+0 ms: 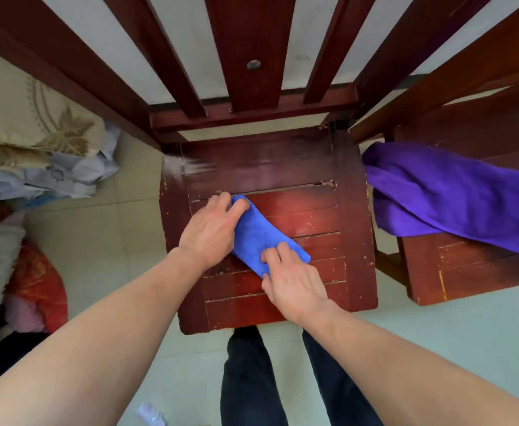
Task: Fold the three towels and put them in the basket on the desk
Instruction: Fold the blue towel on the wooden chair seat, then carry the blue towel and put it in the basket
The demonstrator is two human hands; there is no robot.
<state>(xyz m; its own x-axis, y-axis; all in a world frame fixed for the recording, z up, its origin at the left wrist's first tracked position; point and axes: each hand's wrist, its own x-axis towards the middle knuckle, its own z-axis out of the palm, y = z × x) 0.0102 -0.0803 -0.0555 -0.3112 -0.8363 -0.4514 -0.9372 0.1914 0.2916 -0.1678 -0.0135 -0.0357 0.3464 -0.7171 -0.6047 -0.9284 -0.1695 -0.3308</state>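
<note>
Slippage is looking like the main risk as the person is standing over the chair seat (313, 216): the blue towel (261, 232) is lying there as a narrow folded strip, running diagonally from far left to near right, and if either end is getting lifted unevenly for the next fold, the layers are likely to be sliding apart and the strip opening up again. The worn, glossy slats are probably offering little grip, so a careless tug could also be dragging the cloth toward the front edge and onto the floor. The left hand (209, 235) is gripping the far end, fingers curled over its edge and thumb lying on top. The right hand (295, 287) is holding the near end, bent fingers (275, 252) pressing down on the cloth and the thumb tucked at its edge, so the towel is stretching between the 2 hands. The purple towel (451, 198) is draping unfolded over the second chair (467, 272) to the right, well apart. No basket, desk or 3rd towel is showing.
</note>
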